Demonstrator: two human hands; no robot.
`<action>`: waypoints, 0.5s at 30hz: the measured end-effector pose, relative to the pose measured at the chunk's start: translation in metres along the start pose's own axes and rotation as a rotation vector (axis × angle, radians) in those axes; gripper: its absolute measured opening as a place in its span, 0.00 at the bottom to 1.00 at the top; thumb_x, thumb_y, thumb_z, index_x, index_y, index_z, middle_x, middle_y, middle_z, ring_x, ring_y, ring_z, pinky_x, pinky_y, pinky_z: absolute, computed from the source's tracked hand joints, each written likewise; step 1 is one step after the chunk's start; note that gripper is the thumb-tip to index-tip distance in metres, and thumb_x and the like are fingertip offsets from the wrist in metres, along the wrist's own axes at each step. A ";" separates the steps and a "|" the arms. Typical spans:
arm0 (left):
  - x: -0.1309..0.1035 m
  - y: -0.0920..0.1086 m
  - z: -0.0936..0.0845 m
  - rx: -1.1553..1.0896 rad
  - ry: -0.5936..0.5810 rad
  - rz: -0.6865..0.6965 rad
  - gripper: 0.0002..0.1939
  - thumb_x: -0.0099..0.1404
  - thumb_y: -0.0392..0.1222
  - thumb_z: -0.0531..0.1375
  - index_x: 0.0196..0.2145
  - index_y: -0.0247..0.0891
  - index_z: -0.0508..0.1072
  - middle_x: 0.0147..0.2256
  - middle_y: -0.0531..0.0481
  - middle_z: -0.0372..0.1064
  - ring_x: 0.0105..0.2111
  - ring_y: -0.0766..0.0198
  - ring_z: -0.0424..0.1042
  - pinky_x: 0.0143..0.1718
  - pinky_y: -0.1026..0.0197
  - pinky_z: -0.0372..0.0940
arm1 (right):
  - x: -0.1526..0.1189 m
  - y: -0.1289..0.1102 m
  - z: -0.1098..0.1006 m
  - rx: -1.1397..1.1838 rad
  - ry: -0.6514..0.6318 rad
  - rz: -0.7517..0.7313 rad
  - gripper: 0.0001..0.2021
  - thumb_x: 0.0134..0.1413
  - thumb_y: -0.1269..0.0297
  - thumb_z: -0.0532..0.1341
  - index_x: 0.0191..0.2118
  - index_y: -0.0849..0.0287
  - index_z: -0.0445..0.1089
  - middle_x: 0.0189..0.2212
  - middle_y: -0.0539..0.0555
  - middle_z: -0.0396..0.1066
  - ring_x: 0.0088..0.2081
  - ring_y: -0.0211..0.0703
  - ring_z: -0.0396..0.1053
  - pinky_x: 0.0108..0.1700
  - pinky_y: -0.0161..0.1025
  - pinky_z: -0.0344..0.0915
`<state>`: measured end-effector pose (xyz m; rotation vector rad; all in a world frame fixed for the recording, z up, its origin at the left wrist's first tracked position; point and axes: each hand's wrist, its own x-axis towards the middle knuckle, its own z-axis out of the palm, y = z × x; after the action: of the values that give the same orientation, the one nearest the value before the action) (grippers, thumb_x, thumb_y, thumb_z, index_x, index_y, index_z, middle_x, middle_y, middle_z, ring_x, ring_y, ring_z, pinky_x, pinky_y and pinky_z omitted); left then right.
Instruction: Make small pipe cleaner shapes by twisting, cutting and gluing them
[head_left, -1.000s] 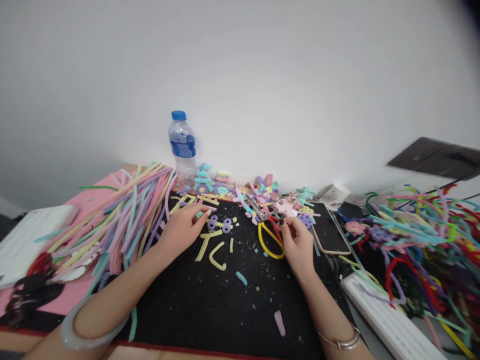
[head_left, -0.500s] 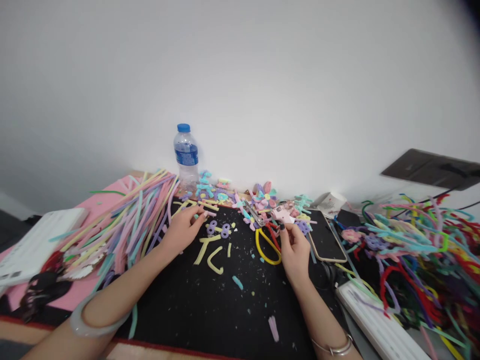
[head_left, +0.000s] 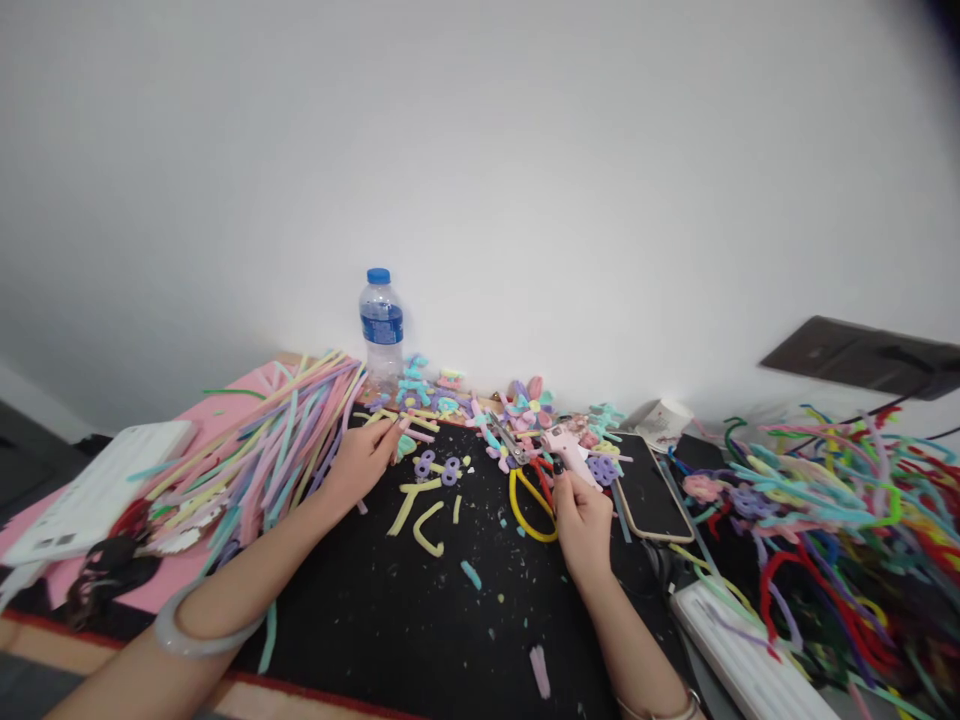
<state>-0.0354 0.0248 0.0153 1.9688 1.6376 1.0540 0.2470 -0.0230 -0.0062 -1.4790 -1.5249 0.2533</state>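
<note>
Multicoloured fuzzy pipe-cleaner bundle (head_left: 300,440) lies across pink flat sheet (head_left: 236,395), left on pale wooden counter (head_left: 45,638). Clear blue-capped plastic bottle (head_left: 382,330) stands at back, near white wall (head_left: 525,200). Yellow fuzzy pipe-cleaner pieces (head_left: 401,511) lie on black flat mat (head_left: 405,640), left of yellow-and-red-handled metal scissors (head_left: 519,457); dark rectangular pale-rimmed device (head_left: 652,488) right of both, tangled multicoloured pipe-cleaner heap (head_left: 825,500) farther right.

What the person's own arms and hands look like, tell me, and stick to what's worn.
No sleeves or gloves show. The left arm wears a thick, smooth, pale bangle; the right arm, a slim silver-toned bracelet, partly cut off by the frame. The right hand shows a dark nail.
</note>
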 end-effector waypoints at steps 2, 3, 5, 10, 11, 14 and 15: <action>0.000 -0.001 0.000 0.006 0.010 0.001 0.21 0.66 0.46 0.48 0.17 0.39 0.61 0.14 0.54 0.60 0.18 0.65 0.63 0.24 0.63 0.55 | -0.001 -0.001 0.001 -0.002 0.012 -0.015 0.20 0.59 0.60 0.49 0.17 0.57 0.48 0.14 0.44 0.47 0.18 0.34 0.49 0.22 0.34 0.46; 0.000 -0.002 0.000 0.011 0.018 -0.001 0.21 0.66 0.46 0.48 0.17 0.39 0.61 0.14 0.54 0.60 0.18 0.65 0.62 0.24 0.63 0.54 | -0.001 -0.001 0.001 -0.004 0.019 -0.021 0.20 0.59 0.61 0.49 0.17 0.57 0.48 0.14 0.44 0.47 0.18 0.34 0.49 0.22 0.33 0.46; 0.000 -0.004 0.000 0.021 0.034 -0.011 0.21 0.66 0.46 0.47 0.17 0.39 0.62 0.13 0.54 0.60 0.18 0.65 0.62 0.23 0.63 0.54 | -0.002 -0.001 0.001 -0.009 0.037 -0.031 0.20 0.59 0.61 0.49 0.17 0.57 0.49 0.14 0.44 0.48 0.18 0.34 0.50 0.22 0.33 0.46; -0.001 -0.002 0.001 0.017 0.080 -0.016 0.21 0.66 0.47 0.47 0.17 0.39 0.62 0.14 0.55 0.60 0.17 0.65 0.62 0.24 0.63 0.54 | -0.005 0.000 -0.001 0.002 0.050 -0.029 0.18 0.59 0.62 0.50 0.18 0.57 0.51 0.15 0.45 0.53 0.19 0.35 0.53 0.22 0.33 0.49; -0.001 0.000 0.000 0.012 0.086 -0.018 0.21 0.66 0.47 0.47 0.17 0.39 0.62 0.14 0.55 0.60 0.18 0.65 0.62 0.24 0.63 0.54 | -0.006 0.000 -0.001 0.011 0.048 -0.020 0.18 0.59 0.62 0.50 0.19 0.57 0.52 0.15 0.45 0.54 0.19 0.35 0.53 0.23 0.33 0.49; -0.001 0.002 0.000 0.003 0.099 -0.034 0.20 0.65 0.46 0.48 0.17 0.39 0.62 0.14 0.55 0.60 0.18 0.65 0.62 0.23 0.63 0.54 | -0.006 0.002 -0.001 0.026 0.048 0.006 0.17 0.59 0.63 0.50 0.19 0.57 0.53 0.16 0.45 0.54 0.20 0.35 0.54 0.23 0.32 0.50; -0.001 0.003 0.000 -0.002 0.100 -0.037 0.20 0.65 0.46 0.48 0.17 0.39 0.62 0.13 0.55 0.60 0.17 0.65 0.62 0.23 0.63 0.54 | -0.006 0.003 -0.001 0.026 0.045 0.011 0.17 0.59 0.63 0.50 0.19 0.57 0.53 0.16 0.44 0.53 0.20 0.35 0.54 0.24 0.32 0.50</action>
<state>-0.0336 0.0231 0.0169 1.9048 1.7173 1.1560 0.2483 -0.0281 -0.0103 -1.4635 -1.4725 0.2436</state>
